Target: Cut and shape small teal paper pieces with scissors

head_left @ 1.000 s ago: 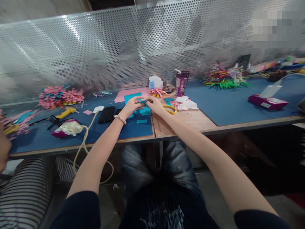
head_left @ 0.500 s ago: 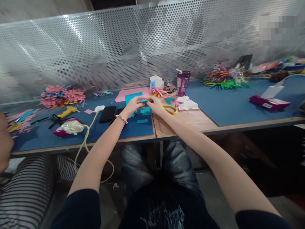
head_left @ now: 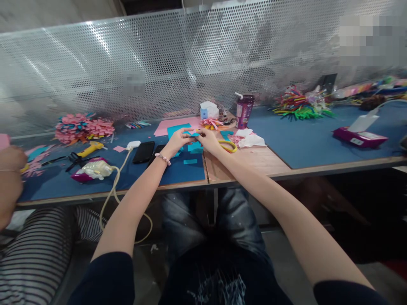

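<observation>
Both my hands meet over the table around a small blue paper piece. My left hand, with a beaded bracelet at the wrist, pinches its left side. The fingers of my right hand close on its right side. A bit of orange or yellow shows between the fingertips. Beneath and behind the hands lie blue paper and pink paper. A small blue strip rests on the mat in front. Yellow-handled scissors lie just right of my right hand.
Two dark phones, a glue gun and a cable are to the left. A purple cup and white tissues are at the right. A person's hand is at the far left edge.
My hands hold nearly the same position, with slightly more orange or yellow showing between the fingertips. At the far left, the other person's hand has come further into view, with pink paper above it.
</observation>
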`<state>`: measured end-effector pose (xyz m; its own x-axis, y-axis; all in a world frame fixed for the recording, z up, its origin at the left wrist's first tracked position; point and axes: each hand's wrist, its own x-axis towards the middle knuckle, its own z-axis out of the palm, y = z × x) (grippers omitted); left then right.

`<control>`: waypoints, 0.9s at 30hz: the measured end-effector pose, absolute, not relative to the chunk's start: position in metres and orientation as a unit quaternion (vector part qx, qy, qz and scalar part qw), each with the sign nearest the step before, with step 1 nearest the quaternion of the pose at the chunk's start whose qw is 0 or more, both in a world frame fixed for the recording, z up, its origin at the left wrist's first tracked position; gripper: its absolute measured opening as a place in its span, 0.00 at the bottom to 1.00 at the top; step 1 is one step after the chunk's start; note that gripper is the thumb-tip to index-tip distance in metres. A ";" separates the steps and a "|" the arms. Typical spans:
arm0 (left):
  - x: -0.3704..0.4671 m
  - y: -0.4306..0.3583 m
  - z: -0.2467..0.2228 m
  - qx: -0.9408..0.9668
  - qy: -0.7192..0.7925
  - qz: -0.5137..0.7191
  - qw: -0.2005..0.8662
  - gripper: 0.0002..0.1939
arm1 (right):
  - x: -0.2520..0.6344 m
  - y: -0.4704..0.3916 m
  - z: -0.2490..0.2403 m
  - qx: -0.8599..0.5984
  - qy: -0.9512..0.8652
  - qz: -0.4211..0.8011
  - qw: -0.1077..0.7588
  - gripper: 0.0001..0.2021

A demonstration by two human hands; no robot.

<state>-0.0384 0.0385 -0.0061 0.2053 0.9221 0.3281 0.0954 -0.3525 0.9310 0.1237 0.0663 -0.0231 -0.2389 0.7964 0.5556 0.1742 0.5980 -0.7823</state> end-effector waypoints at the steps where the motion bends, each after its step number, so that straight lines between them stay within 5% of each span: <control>1: -0.038 0.038 -0.006 0.657 0.388 0.493 0.418 0.25 | 0.124 0.067 -0.023 -0.338 -0.725 0.297 0.522 0.07; 7: -0.036 0.037 -0.004 0.651 0.398 0.478 0.435 0.15 | 0.129 0.072 -0.023 -0.350 -0.725 0.280 0.523 0.06; 27: -0.040 0.043 -0.009 0.662 0.406 0.477 0.412 0.16 | 0.127 0.071 -0.024 -0.350 -0.737 0.261 0.516 0.06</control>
<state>-0.0403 0.0429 -0.0085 0.2162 0.9304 0.2960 0.1440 -0.3302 0.9328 0.1267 0.0711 -0.0239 -0.2227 0.7848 0.5784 0.2465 0.6193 -0.7454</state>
